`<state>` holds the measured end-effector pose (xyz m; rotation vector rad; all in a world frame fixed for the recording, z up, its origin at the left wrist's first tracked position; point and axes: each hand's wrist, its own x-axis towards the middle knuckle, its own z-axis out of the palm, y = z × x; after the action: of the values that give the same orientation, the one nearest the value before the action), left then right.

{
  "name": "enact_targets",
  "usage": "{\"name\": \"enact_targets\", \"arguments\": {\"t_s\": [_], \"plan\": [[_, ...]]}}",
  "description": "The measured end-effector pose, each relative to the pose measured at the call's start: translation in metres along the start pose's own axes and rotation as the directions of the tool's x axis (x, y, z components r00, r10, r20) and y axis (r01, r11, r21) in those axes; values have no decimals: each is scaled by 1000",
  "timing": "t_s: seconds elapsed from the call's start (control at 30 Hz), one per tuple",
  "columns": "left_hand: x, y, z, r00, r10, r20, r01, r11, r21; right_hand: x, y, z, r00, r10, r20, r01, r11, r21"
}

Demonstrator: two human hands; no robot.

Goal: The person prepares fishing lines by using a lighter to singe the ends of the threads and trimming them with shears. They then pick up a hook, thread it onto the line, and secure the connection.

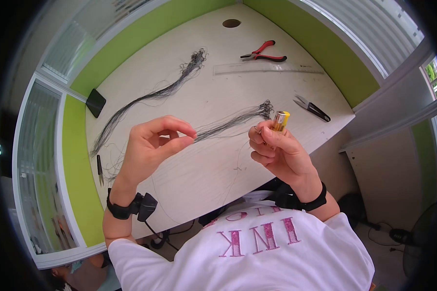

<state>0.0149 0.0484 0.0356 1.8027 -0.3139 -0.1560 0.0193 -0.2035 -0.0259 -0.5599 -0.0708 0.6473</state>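
Observation:
My right hand (282,151) is wrapped round a lighter (280,120) with a silver top and a yellow side, held upright above the table. A small dark loop of thread shows at its index finger. My left hand (155,148) is raised to the left, thumb and index fingertip pinched together; anything between them is too fine to make out. Between and behind the hands, a bundle of dark threads (230,121) with a looped, knotted end lies on the table. Farther back on the left lies a longer bundle of dark threads (153,94).
Red-handled pliers (264,52) and a clear ruler (267,69) lie at the back right, with black thread snips (313,107) nearer. At left are a black-handled pointed tool (100,169) and a dark flat object (95,103). Green partitions (320,53) border the white table (189,194).

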Motion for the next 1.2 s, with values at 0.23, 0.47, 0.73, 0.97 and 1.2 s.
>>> {"name": "enact_targets", "arguments": {"t_s": [0.23,0.47,0.73,0.97,1.2], "plan": [[20,-9,68,999,-33,34,41,958,-284,-1,7,5,998,53,-42,-48,994,100],[27,-9,75,995,79,-68,-92,974,-207,0,11,0,994,93,-58,-82,982,169],[26,-17,61,984,172,-50,-177,976,-125,3,13,2,993,83,-90,-89,993,-72],[24,-9,57,981,187,43,-184,981,-64,2,14,5,994,78,-81,-77,997,21],[24,-11,57,981,191,21,-191,981,-19,3,16,4,995,63,-76,-69,995,-79]]}}
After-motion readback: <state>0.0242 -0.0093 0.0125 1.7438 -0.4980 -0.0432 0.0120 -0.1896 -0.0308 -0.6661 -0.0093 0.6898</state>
